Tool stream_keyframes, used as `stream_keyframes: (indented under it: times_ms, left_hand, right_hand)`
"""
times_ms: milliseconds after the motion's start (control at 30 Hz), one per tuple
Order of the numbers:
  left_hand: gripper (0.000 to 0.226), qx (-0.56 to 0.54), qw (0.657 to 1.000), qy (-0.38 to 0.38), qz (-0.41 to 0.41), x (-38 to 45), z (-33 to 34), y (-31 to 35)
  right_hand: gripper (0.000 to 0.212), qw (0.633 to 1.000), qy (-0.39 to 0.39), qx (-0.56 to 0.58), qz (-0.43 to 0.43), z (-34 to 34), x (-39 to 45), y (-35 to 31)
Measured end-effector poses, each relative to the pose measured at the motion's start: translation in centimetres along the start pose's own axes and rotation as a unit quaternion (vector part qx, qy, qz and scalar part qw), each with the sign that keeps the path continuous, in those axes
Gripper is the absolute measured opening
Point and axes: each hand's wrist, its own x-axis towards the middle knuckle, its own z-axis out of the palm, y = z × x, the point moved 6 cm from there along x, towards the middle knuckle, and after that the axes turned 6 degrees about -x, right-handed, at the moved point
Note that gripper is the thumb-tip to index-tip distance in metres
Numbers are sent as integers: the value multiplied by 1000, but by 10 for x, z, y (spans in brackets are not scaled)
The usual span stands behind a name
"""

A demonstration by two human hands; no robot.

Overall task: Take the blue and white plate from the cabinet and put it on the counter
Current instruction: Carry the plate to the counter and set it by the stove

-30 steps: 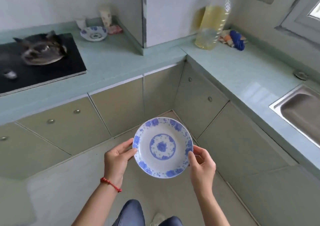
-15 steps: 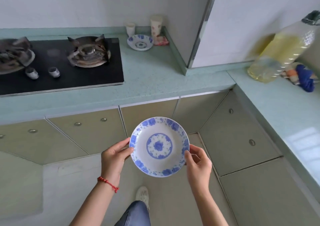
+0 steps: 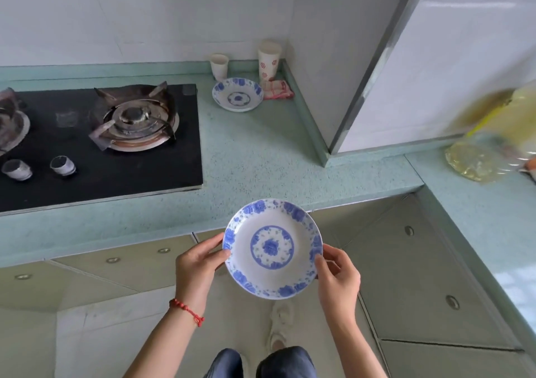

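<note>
Left hand (image 3: 200, 264) and right hand (image 3: 338, 276) pinch opposite rims of the blue and white plate (image 3: 272, 248), held level before the bench (image 3: 261, 160).

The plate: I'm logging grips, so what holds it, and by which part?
Both hands hold the blue and white plate by its rim: left hand on the left edge, right hand on the right.

Bare counter (image 3: 261, 157) lies right of the stove (image 3: 98, 142); a second plate (image 3: 237, 94) and cups (image 3: 269, 58) occupy the far corner.
</note>
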Motion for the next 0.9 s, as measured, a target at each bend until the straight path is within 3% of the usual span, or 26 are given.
stream_keyframes:
  times_ms: [367, 500, 900]
  left_hand:
    - [37, -3, 998, 68, 7, 118, 68, 18]
    - [37, -15, 995, 94, 6, 149, 86, 18]
    - [36, -14, 990, 136, -29, 229, 76, 12]
  right_hand:
    - [22, 996, -76, -31, -34, 55, 158, -40]
    - [15, 991, -110, -55, -48, 78, 208, -53]
    - [11, 984, -137, -99, -48, 155, 272, -54]
